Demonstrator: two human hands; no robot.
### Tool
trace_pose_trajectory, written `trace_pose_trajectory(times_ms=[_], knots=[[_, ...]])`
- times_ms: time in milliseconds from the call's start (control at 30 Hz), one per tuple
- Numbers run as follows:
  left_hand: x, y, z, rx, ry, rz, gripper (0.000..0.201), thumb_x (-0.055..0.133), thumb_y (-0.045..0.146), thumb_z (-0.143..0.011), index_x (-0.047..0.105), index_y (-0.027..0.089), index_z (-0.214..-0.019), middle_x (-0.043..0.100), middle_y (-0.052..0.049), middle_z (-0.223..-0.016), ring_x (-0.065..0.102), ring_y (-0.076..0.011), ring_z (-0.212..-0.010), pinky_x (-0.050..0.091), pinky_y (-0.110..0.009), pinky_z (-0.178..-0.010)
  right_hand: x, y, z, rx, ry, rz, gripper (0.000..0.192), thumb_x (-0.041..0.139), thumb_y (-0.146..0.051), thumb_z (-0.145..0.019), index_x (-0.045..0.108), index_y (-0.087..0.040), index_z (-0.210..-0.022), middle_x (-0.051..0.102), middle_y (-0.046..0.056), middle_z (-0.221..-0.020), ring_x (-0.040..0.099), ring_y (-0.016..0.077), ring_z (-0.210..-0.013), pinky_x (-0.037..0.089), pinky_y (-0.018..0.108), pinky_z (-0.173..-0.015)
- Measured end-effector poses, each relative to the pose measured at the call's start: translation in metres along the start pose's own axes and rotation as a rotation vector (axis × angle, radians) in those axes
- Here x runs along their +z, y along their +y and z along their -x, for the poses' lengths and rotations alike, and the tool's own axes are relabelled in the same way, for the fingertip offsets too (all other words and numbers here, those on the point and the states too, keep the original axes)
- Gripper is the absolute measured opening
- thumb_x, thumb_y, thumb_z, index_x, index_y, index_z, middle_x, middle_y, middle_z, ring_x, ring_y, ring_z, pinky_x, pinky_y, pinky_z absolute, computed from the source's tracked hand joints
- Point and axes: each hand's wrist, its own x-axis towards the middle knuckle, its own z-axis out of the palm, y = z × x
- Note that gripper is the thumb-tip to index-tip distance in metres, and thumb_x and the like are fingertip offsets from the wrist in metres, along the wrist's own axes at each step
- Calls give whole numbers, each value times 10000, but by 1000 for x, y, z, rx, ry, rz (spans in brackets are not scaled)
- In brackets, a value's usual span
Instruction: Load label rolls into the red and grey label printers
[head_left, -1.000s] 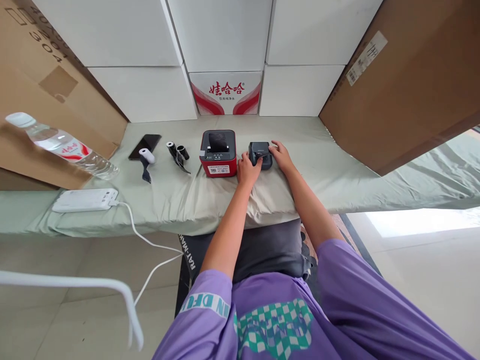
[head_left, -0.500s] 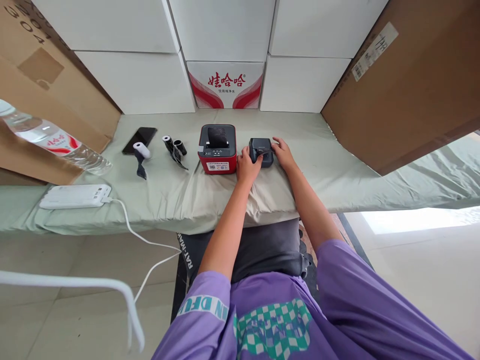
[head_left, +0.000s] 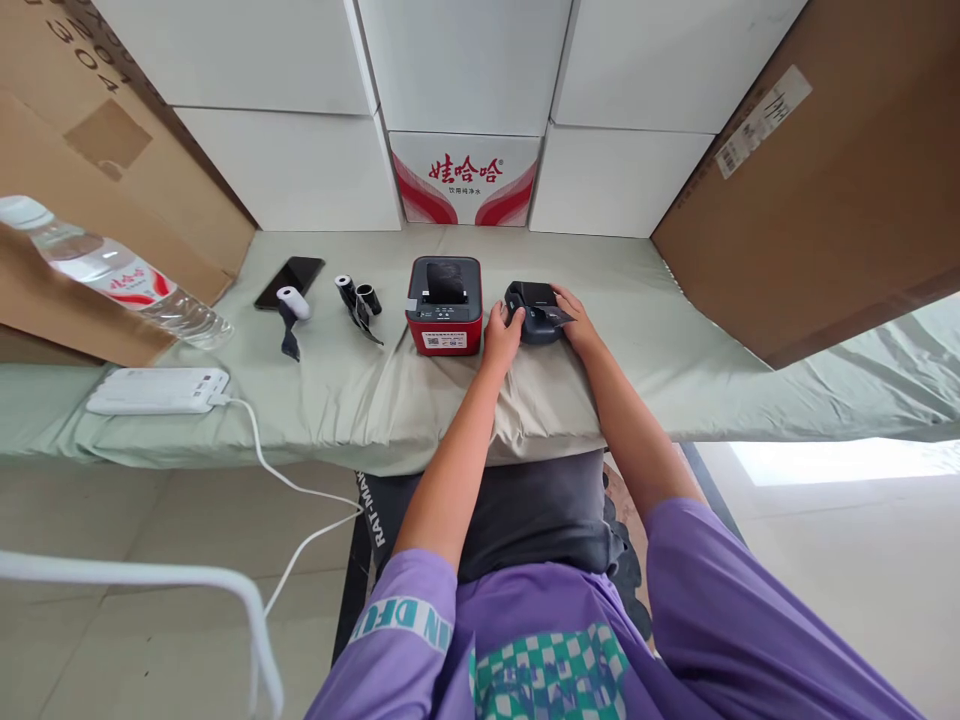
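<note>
Gripping the small black printer from both sides, I have my left hand and right hand clasped on it, just beside the red printer on the surface.

On the cloth we've got two small printers, one red and one black, one phone, one white paper roll, two black spools, one power bank, one water bottle.
</note>
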Motion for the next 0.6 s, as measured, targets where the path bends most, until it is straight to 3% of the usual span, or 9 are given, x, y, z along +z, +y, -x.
trace_pose_trajectory(times_ms=[167,333,600], knots=[[-3,15,-6,-199,-25,118,468,498,496,-1093,677,182,-1390,783,-126,-1285,762,-308,-1205,651,-443,-983,5,-9,7,53,19,-11,709,583,-740,-830,677,-250,-1333,760,79,-1315,664,301,-1295,468,490,-1202],[-8,25,-10,-393,-143,285,437,445,514,-1110,618,223,-1387,796,-118,-1228,794,-249,-1101,644,-418,-981,14,-15,8,42,104,24,621,553,-712,-841,725,-234,-1198,770,84,-1274,670,308,-1260,478,511,-1195],[1,23,-13,-396,-35,538,407,397,414,-1143,544,225,-1473,784,-92,-1291,779,-202,-1112,640,-367,-975,21,-8,3,-20,108,139,710,433,-805,-883,709,-248,-1225,742,84,-1288,635,306,-1301,470,482,-1198]])
